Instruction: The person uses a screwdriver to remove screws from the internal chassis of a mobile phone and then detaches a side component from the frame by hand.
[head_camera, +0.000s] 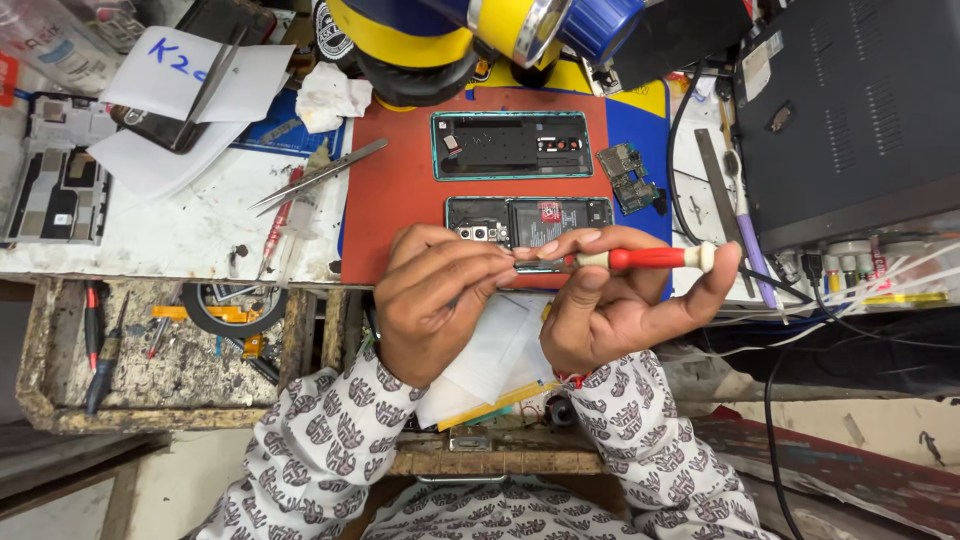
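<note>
roughly: one red screwdriver (640, 258), long axis left-right, tip pointing left; right hand (610, 305) fingers pinching it, left hand (435, 300) fingers curled at tip; two opened phones (528, 220) on the surface.

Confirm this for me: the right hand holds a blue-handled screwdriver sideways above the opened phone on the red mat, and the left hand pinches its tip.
Not quite. The head view shows the screwdriver handle is red, not blue. The rest stands: the right hand holds it sideways above the opened phone on the red mat, with the left hand at its tip.
</note>
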